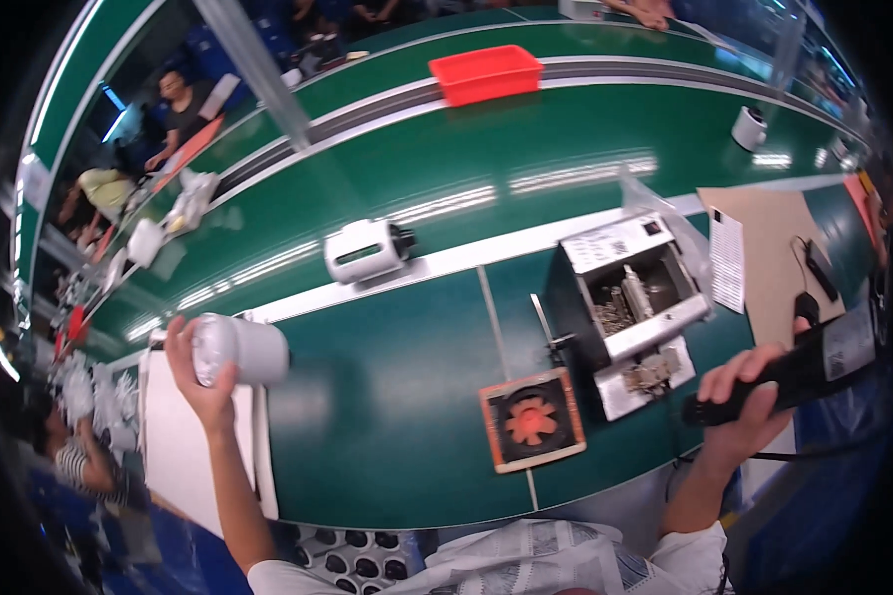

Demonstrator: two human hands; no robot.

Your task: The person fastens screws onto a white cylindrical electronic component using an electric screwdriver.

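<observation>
- Patterned fabric (526, 560) is lying nearest the camera, at the lower edge, just below the near rim of the green workbench (387, 426).
- Left hand (196, 372) is gripping a white cylindrical housing (240, 349); the fingers are curling around its end, and the housing is being held above the bench's left part, over a white tray (179, 446).
- Right hand (749, 397) is closing around a black electric screwdriver (794, 369), fingers wrapping over the barrel, off the bench's right near edge.
- Between the two hands, a square fixture with an orange fan-shaped insert (532, 419) is resting on the bench near its front edge.
- Just behind that fixture, a black screw feeder box (630, 297) is sitting on the bench.
- Farther back, a second white housing (367, 250) is lying on the bench's white stripe.
- At the bench's far side, a red bin (486, 73) is standing on the conveyor track.
- Right of the feeder, a brown mat (779, 248) is carrying a printed sheet (727, 260).
</observation>
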